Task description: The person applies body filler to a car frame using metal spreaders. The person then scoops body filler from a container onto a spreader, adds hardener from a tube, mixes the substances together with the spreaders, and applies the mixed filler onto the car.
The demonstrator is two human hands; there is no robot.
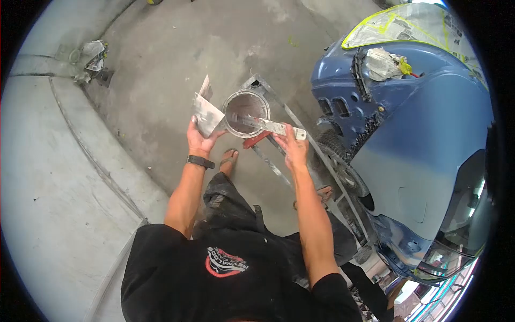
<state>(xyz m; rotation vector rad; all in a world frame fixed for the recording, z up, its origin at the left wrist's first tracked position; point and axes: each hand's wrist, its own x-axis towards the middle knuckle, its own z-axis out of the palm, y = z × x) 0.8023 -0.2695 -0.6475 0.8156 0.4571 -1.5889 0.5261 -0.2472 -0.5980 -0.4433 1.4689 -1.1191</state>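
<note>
Head view: a person in a black shirt looks straight down at both bare hands, held out over a grey concrete floor [161,53].
Left hand [199,138]: closed on a flat scraper [206,114], thumb on its near face; a black wristband [200,161] sits on that wrist.
Scraper: pale, smeared with grey, tilted up on edge, its right corner just beside the can's rim.
Right hand [292,146]: fingers closed around the near end of a stir stick [273,126].
Stir stick: flat and pale, lying across the can's right rim with its far end down inside the can.
Can [246,111]: round, open at the top, dark brown-grey inside, with a bright metal rim; it stands between the two hands, just beyond them.
Under the can: a red part [255,140] shows at its near edge, on a metal frame [279,112]; how the can is held up I cannot tell.
Frame: thin grey bars that run from beside the can towards the lower right, along the car.
Car [418,134]: blue, on the right, well apart from the left hand; its upper panel is masked with paper and yellow tape [407,24], and a wad of paper fills a gap near the top.
Foot [228,159]: in a sandal, on the floor below the can.
Far left: a crumpled bundle [92,59] lies by the floor's edge.
</note>
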